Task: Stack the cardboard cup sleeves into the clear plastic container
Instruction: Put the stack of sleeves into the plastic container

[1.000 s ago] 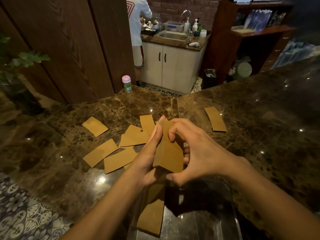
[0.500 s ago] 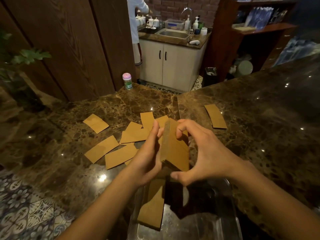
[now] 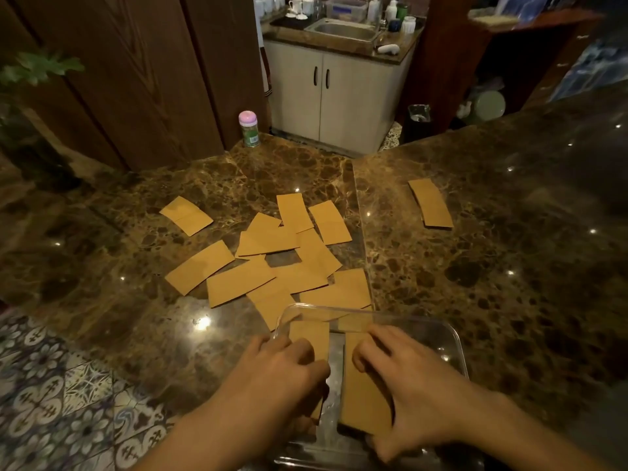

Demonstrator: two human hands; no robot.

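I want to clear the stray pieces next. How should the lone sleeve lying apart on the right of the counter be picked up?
The lone sleeve lies flat on the countertop, touching nothing. Probably best from above: pinch across its two long edges near the middle, lifting one edge with a fingertip first, since it offers no raised side.

A café bar. A marble counter (image 3: 475, 266) holds cup sleeves (image 3: 268, 243). Behind stand a sink (image 3: 343, 30) and cups (image 3: 299, 5).

Clear plastic container (image 3: 452, 338), rectangular with rounded corners, at near centre, holding two flat brown stacks of sleeves: left stack (image 3: 311, 334), right stack (image 3: 365, 396). Loose sleeves (image 3: 268, 266) overlap just beyond; one lone sleeve (image 3: 431, 203) far right
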